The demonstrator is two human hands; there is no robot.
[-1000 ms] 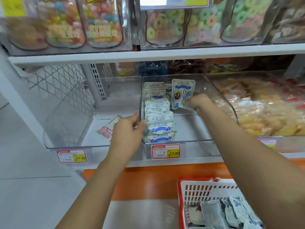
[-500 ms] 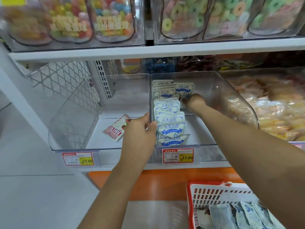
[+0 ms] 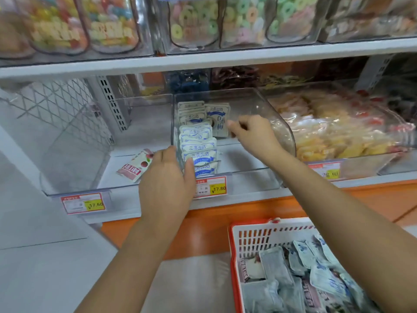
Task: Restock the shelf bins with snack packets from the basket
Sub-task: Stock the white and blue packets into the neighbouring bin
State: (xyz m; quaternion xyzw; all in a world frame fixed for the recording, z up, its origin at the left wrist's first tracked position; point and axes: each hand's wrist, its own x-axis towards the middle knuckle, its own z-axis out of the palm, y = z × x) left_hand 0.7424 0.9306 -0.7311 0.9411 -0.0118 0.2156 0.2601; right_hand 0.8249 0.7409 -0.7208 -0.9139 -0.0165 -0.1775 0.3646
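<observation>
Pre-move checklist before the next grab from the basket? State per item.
1. Basket has stock: ok, white-blue packets are piled in it.
2. Middle bin has room: ok, its right part is bare.
3. Packet row standing: ok, the left hand rests at its front, thumb against the first packets.
4. Right hand free: cannot tell, its curled fingertips sit at the edge of the upright packet.
5. Left bin stocked: not ok, only one pink packet lies flat in it.
</observation>
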